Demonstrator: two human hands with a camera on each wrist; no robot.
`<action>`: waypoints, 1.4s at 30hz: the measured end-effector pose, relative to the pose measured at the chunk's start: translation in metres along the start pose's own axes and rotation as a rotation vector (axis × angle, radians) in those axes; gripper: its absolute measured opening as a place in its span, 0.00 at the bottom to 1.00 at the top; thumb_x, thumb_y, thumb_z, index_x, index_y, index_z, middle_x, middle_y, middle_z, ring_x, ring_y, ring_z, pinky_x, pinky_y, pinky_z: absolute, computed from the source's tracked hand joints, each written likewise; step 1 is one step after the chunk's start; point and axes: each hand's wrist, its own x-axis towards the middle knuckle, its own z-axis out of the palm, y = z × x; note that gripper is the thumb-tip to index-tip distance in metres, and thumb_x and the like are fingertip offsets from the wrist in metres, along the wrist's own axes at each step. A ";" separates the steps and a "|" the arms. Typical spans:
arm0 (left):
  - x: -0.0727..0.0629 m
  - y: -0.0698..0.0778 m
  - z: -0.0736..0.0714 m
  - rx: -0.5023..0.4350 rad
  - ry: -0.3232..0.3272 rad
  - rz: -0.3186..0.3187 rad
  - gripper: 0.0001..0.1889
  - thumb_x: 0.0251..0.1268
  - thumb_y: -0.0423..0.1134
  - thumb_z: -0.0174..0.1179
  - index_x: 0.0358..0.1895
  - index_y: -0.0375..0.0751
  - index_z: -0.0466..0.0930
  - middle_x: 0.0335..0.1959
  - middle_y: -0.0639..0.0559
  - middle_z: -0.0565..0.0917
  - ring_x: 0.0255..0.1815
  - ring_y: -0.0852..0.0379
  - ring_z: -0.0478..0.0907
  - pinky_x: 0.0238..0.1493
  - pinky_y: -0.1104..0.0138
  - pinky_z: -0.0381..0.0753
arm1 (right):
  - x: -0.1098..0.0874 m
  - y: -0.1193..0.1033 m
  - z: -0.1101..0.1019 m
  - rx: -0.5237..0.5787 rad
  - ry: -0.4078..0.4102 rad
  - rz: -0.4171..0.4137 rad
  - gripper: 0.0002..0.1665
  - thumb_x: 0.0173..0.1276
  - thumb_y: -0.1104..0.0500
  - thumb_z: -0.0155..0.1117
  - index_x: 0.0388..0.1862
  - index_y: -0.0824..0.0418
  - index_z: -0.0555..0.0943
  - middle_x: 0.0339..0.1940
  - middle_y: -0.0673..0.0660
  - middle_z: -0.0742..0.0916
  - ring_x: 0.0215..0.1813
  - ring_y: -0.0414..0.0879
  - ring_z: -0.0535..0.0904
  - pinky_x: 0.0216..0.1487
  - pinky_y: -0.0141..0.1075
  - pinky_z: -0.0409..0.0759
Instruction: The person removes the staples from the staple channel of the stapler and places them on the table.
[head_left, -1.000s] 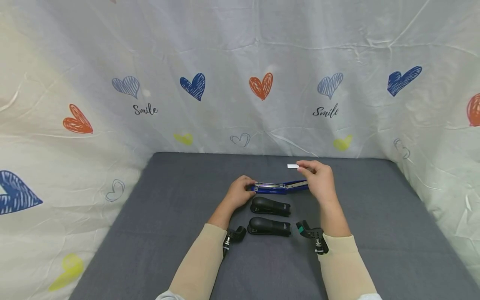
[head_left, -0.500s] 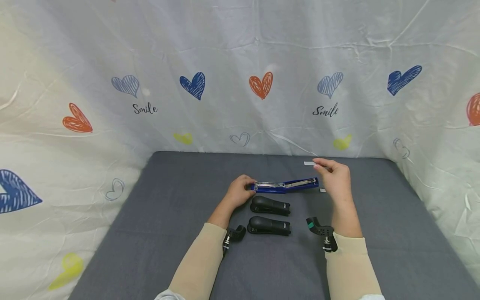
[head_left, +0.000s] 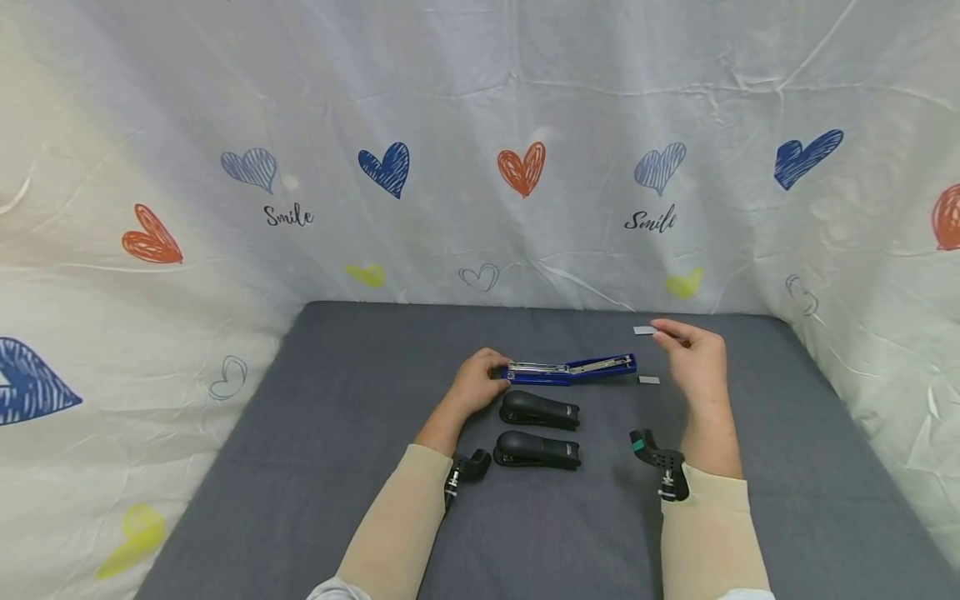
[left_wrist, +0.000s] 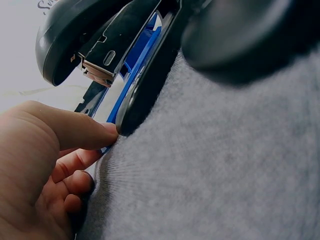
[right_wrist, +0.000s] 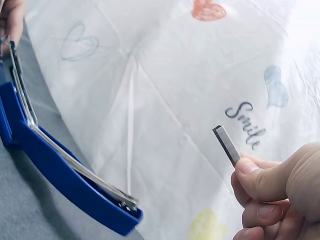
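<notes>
A blue stapler (head_left: 603, 367) lies folded wide open on the cloth, its metal staple channel facing up. My left hand (head_left: 472, 385) holds its left end between thumb and fingers; in the left wrist view, a thumb (left_wrist: 95, 131) presses on the blue base, partly behind a black stapler. To the right, my right hand (head_left: 699, 367) pinches a short grey strip of staples (right_wrist: 227, 145) between thumb and forefinger, raised beyond the stapler's opened cover. A second small pale strip (head_left: 648, 380) lies on the cloth just right of that cover.
Two black staplers (head_left: 540, 411) lie one in front of the other, nearer than the blue one. Grey cloth (head_left: 360, 400) covers the table. A white curtain (head_left: 450, 100) printed with hearts hangs behind and at the sides.
My right hand has moved right with the staple strip, away from the stapler's cover. The other strip on the cloth has come into sight. My left hand keeps its place.
</notes>
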 end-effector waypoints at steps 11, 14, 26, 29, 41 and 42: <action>-0.001 -0.001 0.001 0.000 -0.005 -0.004 0.19 0.64 0.31 0.70 0.58 0.36 0.86 0.53 0.46 0.82 0.50 0.49 0.78 0.54 0.55 0.76 | 0.005 0.020 -0.016 -0.032 -0.022 0.055 0.19 0.79 0.55 0.62 0.63 0.62 0.84 0.58 0.65 0.85 0.44 0.45 0.74 0.40 0.36 0.70; -0.001 -0.001 0.001 0.003 -0.002 -0.002 0.19 0.64 0.31 0.70 0.58 0.36 0.86 0.53 0.46 0.82 0.51 0.49 0.78 0.55 0.55 0.76 | 0.005 0.025 -0.020 -0.049 -0.023 0.071 0.19 0.79 0.57 0.61 0.63 0.63 0.84 0.58 0.65 0.85 0.48 0.47 0.75 0.43 0.36 0.70; -0.002 0.000 0.001 0.004 -0.004 0.005 0.18 0.63 0.31 0.70 0.57 0.36 0.86 0.53 0.45 0.82 0.53 0.47 0.79 0.58 0.54 0.76 | 0.008 0.053 -0.026 -0.080 -0.062 0.170 0.21 0.82 0.59 0.56 0.67 0.66 0.80 0.66 0.68 0.80 0.65 0.62 0.73 0.59 0.56 0.72; -0.001 -0.001 0.001 0.003 -0.006 0.005 0.18 0.63 0.31 0.70 0.57 0.36 0.86 0.53 0.45 0.82 0.54 0.47 0.79 0.58 0.53 0.76 | 0.010 0.060 -0.027 -0.092 -0.070 0.204 0.21 0.82 0.60 0.56 0.68 0.67 0.79 0.68 0.70 0.79 0.68 0.65 0.71 0.63 0.60 0.70; -0.001 0.000 -0.001 0.012 -0.005 -0.004 0.19 0.65 0.32 0.70 0.58 0.37 0.86 0.54 0.46 0.82 0.53 0.48 0.79 0.57 0.53 0.76 | 0.013 0.087 -0.025 -0.165 -0.106 0.263 0.20 0.81 0.60 0.56 0.66 0.69 0.79 0.69 0.73 0.75 0.72 0.70 0.66 0.68 0.64 0.63; -0.001 0.000 -0.001 0.017 -0.005 0.000 0.19 0.64 0.32 0.70 0.58 0.37 0.86 0.54 0.46 0.82 0.53 0.48 0.79 0.57 0.54 0.76 | 0.013 0.090 -0.024 -0.174 -0.105 0.262 0.20 0.81 0.60 0.57 0.65 0.69 0.80 0.69 0.73 0.76 0.71 0.70 0.67 0.68 0.63 0.63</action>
